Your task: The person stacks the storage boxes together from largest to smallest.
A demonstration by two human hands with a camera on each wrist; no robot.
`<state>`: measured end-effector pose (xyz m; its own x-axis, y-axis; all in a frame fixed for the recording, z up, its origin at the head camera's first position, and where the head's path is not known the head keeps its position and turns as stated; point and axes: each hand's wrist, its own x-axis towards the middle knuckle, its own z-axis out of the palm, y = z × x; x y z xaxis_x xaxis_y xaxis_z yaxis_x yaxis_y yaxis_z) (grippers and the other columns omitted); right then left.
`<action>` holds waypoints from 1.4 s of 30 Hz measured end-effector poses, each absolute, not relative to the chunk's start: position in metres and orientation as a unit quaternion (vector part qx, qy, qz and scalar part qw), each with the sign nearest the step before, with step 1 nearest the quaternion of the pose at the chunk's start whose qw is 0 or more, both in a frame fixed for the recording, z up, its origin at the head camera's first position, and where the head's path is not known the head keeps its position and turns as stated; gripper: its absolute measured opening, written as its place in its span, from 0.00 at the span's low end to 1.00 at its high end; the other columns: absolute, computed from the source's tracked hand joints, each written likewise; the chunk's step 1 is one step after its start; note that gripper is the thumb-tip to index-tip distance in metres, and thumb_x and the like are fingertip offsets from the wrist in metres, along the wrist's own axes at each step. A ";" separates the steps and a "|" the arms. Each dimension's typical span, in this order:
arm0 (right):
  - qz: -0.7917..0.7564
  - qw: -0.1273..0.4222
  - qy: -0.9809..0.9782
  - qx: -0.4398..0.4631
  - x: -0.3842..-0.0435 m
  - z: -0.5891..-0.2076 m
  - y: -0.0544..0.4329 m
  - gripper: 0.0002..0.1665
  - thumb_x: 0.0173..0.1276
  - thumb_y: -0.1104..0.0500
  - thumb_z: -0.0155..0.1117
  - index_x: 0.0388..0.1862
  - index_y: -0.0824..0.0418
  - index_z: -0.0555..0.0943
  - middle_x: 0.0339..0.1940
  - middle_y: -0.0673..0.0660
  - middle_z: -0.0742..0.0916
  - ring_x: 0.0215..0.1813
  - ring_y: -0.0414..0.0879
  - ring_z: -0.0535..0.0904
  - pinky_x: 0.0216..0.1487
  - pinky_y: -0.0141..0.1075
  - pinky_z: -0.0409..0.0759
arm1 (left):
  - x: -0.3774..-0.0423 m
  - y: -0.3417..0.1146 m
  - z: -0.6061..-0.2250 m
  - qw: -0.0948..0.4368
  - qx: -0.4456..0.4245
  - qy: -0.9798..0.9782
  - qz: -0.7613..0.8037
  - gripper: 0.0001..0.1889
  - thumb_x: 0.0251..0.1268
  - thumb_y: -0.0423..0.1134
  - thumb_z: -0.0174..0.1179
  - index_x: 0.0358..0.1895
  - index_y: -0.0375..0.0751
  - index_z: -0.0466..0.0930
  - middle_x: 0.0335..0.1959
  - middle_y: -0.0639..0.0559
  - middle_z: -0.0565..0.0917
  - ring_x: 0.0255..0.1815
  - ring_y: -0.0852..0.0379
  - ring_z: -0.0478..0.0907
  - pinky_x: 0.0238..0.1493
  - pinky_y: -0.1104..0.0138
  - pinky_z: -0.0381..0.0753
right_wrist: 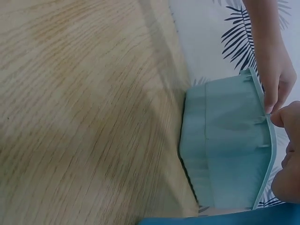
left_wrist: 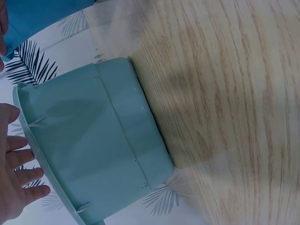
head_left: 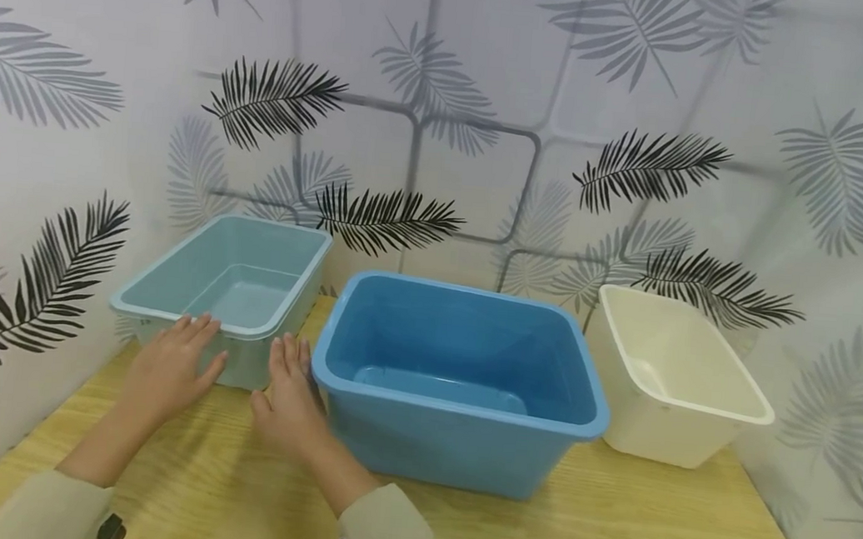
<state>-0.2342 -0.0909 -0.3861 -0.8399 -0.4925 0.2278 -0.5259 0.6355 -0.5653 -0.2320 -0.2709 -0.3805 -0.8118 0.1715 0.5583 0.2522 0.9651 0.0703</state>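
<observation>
A pale teal plastic tub point(head_left: 254, 307) stands at the left of the table. My left hand point(head_left: 172, 368) is at its near rim, with fingertips just over the edge. In the left wrist view, the spread fingers point(left_wrist: 30, 176) look straight and lie along the rim. Between this tub and a larger blue tub point(head_left: 435, 437) is my right hand point(head_left: 291, 397), fingers extended beside the teal tub's near right corner. The right wrist view shows my right thumb point(right_wrist: 286, 117) close to the teal rim, near the left hand.
A cream tub point(head_left: 679, 425) stands to the right of the blue one, slightly angled. All three tubs sit on a wood-grain table point(head_left: 609, 524). A leaf-patterned covering point(head_left: 468, 172) rises behind and at both sides.
</observation>
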 end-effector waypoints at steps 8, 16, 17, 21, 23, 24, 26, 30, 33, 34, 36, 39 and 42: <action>0.319 0.014 -0.901 0.293 -0.242 -0.389 -0.092 0.34 0.74 0.54 0.42 0.74 0.63 0.49 0.76 0.58 0.49 0.77 0.53 0.35 0.75 0.46 0.46 | -0.231 -0.270 -0.382 0.279 -0.107 -0.951 -0.073 0.24 0.58 0.38 0.58 0.54 0.23 0.72 0.55 0.26 0.74 0.57 0.26 0.68 0.54 0.40 0.69; 0.267 0.029 -0.912 0.309 -0.245 -0.389 -0.092 0.33 0.74 0.59 0.44 0.73 0.65 0.49 0.76 0.60 0.49 0.77 0.55 0.37 0.75 0.48 0.47 | -0.230 -0.268 -0.382 0.282 -0.104 -0.949 -0.094 0.22 0.57 0.36 0.58 0.52 0.23 0.73 0.54 0.26 0.74 0.56 0.26 0.69 0.51 0.40 0.72; 0.259 0.033 -0.914 0.309 -0.245 -0.389 -0.092 0.33 0.73 0.59 0.44 0.73 0.65 0.49 0.76 0.60 0.50 0.77 0.55 0.38 0.75 0.48 0.48 | -0.229 -0.267 -0.382 0.283 -0.104 -0.949 -0.093 0.22 0.57 0.36 0.58 0.52 0.23 0.73 0.54 0.26 0.75 0.56 0.26 0.69 0.51 0.40 0.72; 0.239 0.041 -0.918 0.314 -0.245 -0.388 -0.093 0.34 0.72 0.59 0.47 0.73 0.65 0.51 0.76 0.61 0.52 0.77 0.55 0.39 0.74 0.48 0.50 | -0.227 -0.266 -0.383 0.300 -0.106 -0.944 -0.092 0.21 0.56 0.35 0.59 0.51 0.23 0.74 0.53 0.27 0.75 0.55 0.27 0.70 0.48 0.41 0.74; 0.234 0.042 -0.919 0.314 -0.244 -0.388 -0.094 0.34 0.72 0.59 0.48 0.73 0.65 0.51 0.76 0.61 0.53 0.77 0.55 0.40 0.74 0.49 0.50 | -0.225 -0.265 -0.383 0.299 -0.107 -0.943 -0.097 0.21 0.56 0.35 0.59 0.51 0.23 0.74 0.53 0.26 0.75 0.55 0.26 0.70 0.48 0.40 0.73; 0.232 0.041 -0.920 0.313 -0.244 -0.388 -0.094 0.34 0.72 0.59 0.48 0.73 0.65 0.51 0.76 0.61 0.53 0.77 0.55 0.40 0.74 0.48 0.50 | -0.224 -0.264 -0.384 0.300 -0.107 -0.943 -0.099 0.21 0.56 0.35 0.59 0.51 0.23 0.74 0.53 0.26 0.75 0.55 0.26 0.70 0.47 0.40 0.73; 0.231 0.037 -0.921 0.312 -0.243 -0.387 -0.095 0.34 0.72 0.59 0.48 0.73 0.64 0.51 0.76 0.60 0.52 0.77 0.55 0.40 0.74 0.48 0.50 | -0.222 -0.263 -0.385 0.300 -0.109 -0.942 -0.102 0.22 0.56 0.35 0.59 0.51 0.22 0.74 0.53 0.25 0.75 0.55 0.25 0.69 0.47 0.40 0.73; 0.223 0.039 -0.923 0.313 -0.243 -0.388 -0.096 0.35 0.72 0.58 0.48 0.74 0.63 0.50 0.76 0.59 0.51 0.77 0.54 0.39 0.74 0.47 0.50 | -0.221 -0.262 -0.386 0.309 -0.113 -0.938 -0.107 0.22 0.56 0.34 0.59 0.51 0.21 0.73 0.52 0.24 0.75 0.55 0.24 0.69 0.47 0.41 0.74; 0.218 0.045 -0.922 0.317 -0.244 -0.387 -0.097 0.35 0.72 0.58 0.48 0.74 0.63 0.50 0.76 0.59 0.52 0.77 0.53 0.39 0.74 0.47 0.51 | -0.220 -0.262 -0.387 0.316 -0.113 -0.936 -0.108 0.22 0.55 0.33 0.60 0.51 0.21 0.73 0.52 0.25 0.75 0.55 0.24 0.69 0.46 0.40 0.74; 0.218 0.048 -0.921 0.319 -0.244 -0.387 -0.097 0.35 0.72 0.58 0.49 0.74 0.63 0.50 0.76 0.59 0.52 0.77 0.54 0.39 0.74 0.47 0.51 | -0.219 -0.262 -0.387 0.319 -0.115 -0.934 -0.108 0.22 0.55 0.33 0.60 0.51 0.21 0.73 0.52 0.25 0.75 0.54 0.24 0.69 0.46 0.40 0.75; 0.215 0.051 -0.921 0.322 -0.244 -0.387 -0.097 0.36 0.72 0.58 0.49 0.74 0.63 0.50 0.76 0.59 0.52 0.77 0.54 0.40 0.74 0.47 0.52 | -0.217 -0.262 -0.387 0.325 -0.115 -0.933 -0.108 0.21 0.54 0.32 0.61 0.50 0.21 0.74 0.51 0.25 0.76 0.54 0.24 0.70 0.45 0.40 0.75; 0.215 0.052 -0.919 0.326 -0.244 -0.387 -0.096 0.36 0.71 0.58 0.50 0.73 0.64 0.51 0.76 0.60 0.53 0.77 0.55 0.41 0.74 0.48 0.52 | -0.214 -0.262 -0.388 0.336 -0.120 -0.928 -0.107 0.21 0.52 0.32 0.62 0.49 0.21 0.75 0.50 0.25 0.77 0.53 0.24 0.71 0.43 0.41 0.76; 0.211 0.054 -0.918 0.330 -0.244 -0.388 -0.096 0.36 0.70 0.58 0.52 0.73 0.64 0.52 0.76 0.60 0.54 0.77 0.56 0.42 0.73 0.49 0.53 | -0.211 -0.262 -0.389 0.340 -0.122 -0.926 -0.111 0.21 0.51 0.31 0.62 0.48 0.20 0.75 0.49 0.24 0.77 0.52 0.24 0.71 0.44 0.40 0.75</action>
